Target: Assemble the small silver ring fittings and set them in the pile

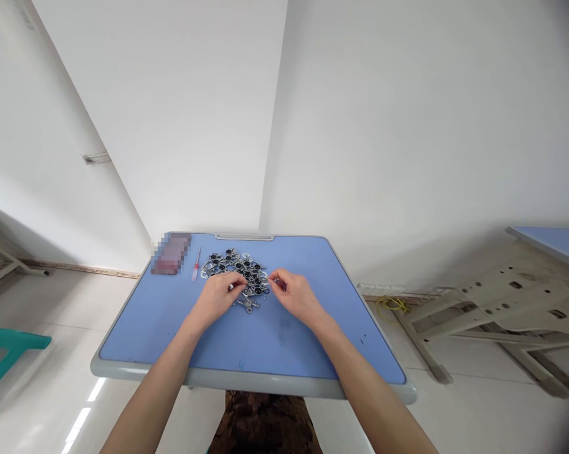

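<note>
A pile of small metal parts with black round pieces (248,265) lies on the blue desk (284,340). My left hand (222,294) is at the pile's near left side, its fingers pinched together on a small light-coloured piece too tiny to identify. At the pile's right edge, my right hand (291,291) has its thumb and fingertips closed; what they hold, if anything, is too small to make out. Just in front of the pile, between the hands, lies a separate metal part (249,305).
A screwdriver with a red and clear handle (195,272) lies left of the pile. Beyond it is a blurred, pixelated flat object (171,253). A wall stands behind the desk. Another desk (556,243) is at right, a green stool (14,340) at left.
</note>
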A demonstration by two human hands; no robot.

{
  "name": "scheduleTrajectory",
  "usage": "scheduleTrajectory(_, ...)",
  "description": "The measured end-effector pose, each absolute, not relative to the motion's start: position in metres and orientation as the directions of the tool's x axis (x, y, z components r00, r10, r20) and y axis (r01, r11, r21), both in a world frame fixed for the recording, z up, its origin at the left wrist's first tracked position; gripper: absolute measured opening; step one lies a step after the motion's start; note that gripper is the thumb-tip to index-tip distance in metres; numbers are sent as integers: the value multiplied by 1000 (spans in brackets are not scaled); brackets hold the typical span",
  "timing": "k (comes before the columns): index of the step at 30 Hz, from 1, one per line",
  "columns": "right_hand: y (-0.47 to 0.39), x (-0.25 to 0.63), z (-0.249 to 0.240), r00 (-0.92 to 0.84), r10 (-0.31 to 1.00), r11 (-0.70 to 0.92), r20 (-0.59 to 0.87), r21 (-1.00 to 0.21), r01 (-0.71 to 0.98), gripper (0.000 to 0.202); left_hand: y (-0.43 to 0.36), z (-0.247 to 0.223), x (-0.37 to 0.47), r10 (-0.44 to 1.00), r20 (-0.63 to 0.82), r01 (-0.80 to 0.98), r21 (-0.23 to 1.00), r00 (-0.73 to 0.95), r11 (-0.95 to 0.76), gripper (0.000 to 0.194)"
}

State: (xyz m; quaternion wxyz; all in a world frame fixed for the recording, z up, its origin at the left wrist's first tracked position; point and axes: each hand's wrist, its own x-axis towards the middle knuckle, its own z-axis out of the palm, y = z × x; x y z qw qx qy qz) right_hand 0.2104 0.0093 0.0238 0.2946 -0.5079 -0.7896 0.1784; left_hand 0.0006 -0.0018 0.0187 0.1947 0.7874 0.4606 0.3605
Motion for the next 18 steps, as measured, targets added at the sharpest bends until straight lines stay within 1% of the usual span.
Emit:
scheduleTrajectory(2, 14, 218, 24, -276, 913, 386, 301, -420, 821, 15, -2, 18, 0, 863, 406, 580, 640, 302, -504, 11)
scheduleTrajectory(4, 17, 223, 24, -274, 923, 346, 271, -269, 899, 17, -2, 18, 0, 861, 414, 579, 639, 294, -505, 11)
scheduleTrajectory(6, 19, 226, 25, -292, 933, 324, 209, -138, 936, 19, -1, 18, 0, 863, 411, 578, 642, 294, -503, 11)
scheduleTrajectory(8, 19, 225, 25, -317, 937, 325, 147, -36, 945, 20, -1, 18, -1, 865, 405, 576, 647, 295, -499, 10)
scheduleTrajectory(10, 18, 223, 26, -342, 933, 343, 109, 12, 939, 20, -1, 18, -1, 865, 405, 574, 649, 296, -500, 10)
scheduleTrajectory(15, 13, 215, 28, -430, 901, 426, 52, 69, 902, 16, 0, 18, 0, 855, 418, 576, 634, 307, -517, 11)
scheduleTrajectory(18, 12, 214, 27, -453, 890, 450, 45, 65, 891, 15, 0, 17, 0, 853, 415, 572, 634, 317, -521, 11)
